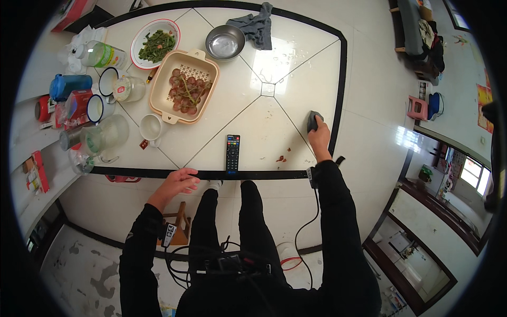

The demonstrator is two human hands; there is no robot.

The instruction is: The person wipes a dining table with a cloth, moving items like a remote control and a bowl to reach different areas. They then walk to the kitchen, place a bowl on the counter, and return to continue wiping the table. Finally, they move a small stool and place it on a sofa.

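My right hand (319, 139) grips a dark grey cloth (313, 121) and presses it on the tiled tabletop (222, 107) near the right edge. Reddish-brown scraps (281, 159) lie left of that wrist, with fainter specks and water drops farther up the surface. Empty, with its fingers apart, my left hand (179, 185) hovers by the table's black front edge. A black remote control (233, 154) rests at the front edge, between the two hands.
Left of centre sit a beige basket (157, 99) of grapes (186, 93), a white mug (151, 127) and a plate of chopped green vegetables (155, 45). A steel bowl (225, 42) touches a grey rag (259, 27) at the back. Mugs, jars and bottles crowd the left side. A wooden stool (180, 226) stands below.
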